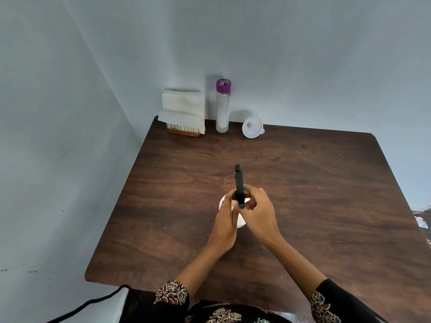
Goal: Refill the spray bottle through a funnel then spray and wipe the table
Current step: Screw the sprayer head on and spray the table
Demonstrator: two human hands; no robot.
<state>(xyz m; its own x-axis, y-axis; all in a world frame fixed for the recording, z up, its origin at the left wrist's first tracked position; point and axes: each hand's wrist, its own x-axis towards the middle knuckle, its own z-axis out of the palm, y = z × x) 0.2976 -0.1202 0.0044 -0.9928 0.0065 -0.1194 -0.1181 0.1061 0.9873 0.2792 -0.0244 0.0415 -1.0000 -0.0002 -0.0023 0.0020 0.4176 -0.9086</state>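
Note:
A white spray bottle [241,223] stands at the middle of the dark wooden table [326,194]. Its black spray head [239,183] points away from me. My left hand [225,220] wraps around the bottle's body from the left. My right hand [258,210] grips the base of the black spray head, fingers curled round it. Most of the bottle is hidden behind my hands. A white funnel [252,128] lies on its side at the back of the table. Beside the funnel stands a clear bottle with a purple cap [222,106], holding some white liquid.
A stack of white paper napkins [183,108] sits in an orange holder at the back left corner, against the wall. Walls close the table in at the back and left. A black cable [93,304] runs below the table's near left corner.

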